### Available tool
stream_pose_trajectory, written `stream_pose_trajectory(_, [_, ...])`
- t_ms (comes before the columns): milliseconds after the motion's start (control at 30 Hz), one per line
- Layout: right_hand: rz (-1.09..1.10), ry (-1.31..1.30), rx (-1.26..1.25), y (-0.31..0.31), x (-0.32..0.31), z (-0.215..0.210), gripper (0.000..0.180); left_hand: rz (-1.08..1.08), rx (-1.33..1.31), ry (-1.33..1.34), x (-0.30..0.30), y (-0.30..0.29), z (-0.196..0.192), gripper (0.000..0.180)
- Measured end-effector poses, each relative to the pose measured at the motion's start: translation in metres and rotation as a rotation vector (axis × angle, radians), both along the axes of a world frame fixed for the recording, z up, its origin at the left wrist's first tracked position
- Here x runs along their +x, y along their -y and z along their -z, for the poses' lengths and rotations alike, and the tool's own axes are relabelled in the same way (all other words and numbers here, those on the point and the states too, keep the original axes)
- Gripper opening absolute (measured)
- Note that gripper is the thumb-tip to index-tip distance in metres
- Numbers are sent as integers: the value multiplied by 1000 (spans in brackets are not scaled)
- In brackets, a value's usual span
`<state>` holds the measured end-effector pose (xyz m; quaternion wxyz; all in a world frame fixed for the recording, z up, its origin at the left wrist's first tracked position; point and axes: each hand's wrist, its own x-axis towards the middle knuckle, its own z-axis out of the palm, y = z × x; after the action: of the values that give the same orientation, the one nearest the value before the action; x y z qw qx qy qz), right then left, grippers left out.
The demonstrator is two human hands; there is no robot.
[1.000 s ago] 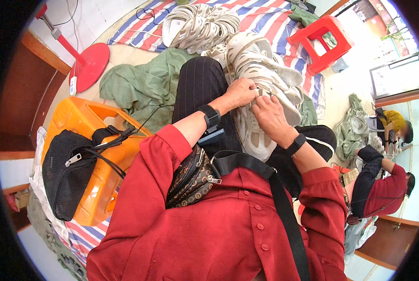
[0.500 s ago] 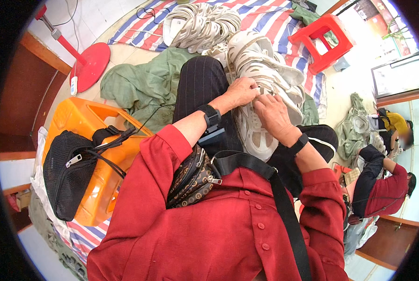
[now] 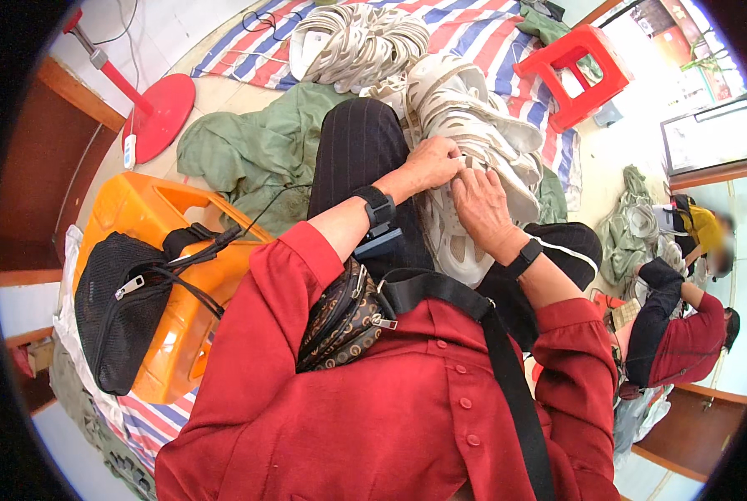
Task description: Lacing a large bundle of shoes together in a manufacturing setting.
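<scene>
A white-and-grey shoe upper [image 3: 457, 255] with mesh panels lies between my legs, its toe toward me. At its upper end my left hand [image 3: 427, 165] is closed in a pinch, thumb and forefinger at the edge. My right hand [image 3: 483, 204] comes in from the other side, fingers bent and pressed on the same upper, fingertips almost touching the left ones. Any small part between the fingertips is too hidden to make out. Just beyond my hands, a bent stack of similar shoe uppers [image 3: 457, 104] leans away from me.
Another row of uppers [image 3: 365, 46] lies on a striped sheet [image 3: 465, 37]. Green cloth [image 3: 240, 150] is bunched left of my knee. An orange stool [image 3: 173, 334] carries a black mesh bag [image 3: 123, 309]. A red stool [image 3: 595, 75] stands far right; two people [image 3: 682, 334] are beyond.
My right hand has shifted and turned slightly at the upper, its fingers still bent there. The left hand stays nearly in place. At the right, the person in yellow has moved slightly.
</scene>
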<state>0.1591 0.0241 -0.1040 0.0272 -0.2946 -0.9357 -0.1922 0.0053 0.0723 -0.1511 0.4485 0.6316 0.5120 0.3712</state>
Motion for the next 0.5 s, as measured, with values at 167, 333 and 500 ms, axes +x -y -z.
stream_pose_trajectory(167, [-21, -195, -125, 1, -2, 0, 15, 14, -16, -1, -1, 1, -3, 25])
stream_pose_trajectory(333, [-324, -261, -449, 51, -36, -27, 21, 37, 45, -95, -7, 7, -12, 27])
stream_pose_trajectory(500, [-359, -313, -471, 55, -34, -30, 15, -184, 392, -224, -10, 19, -20, 28])
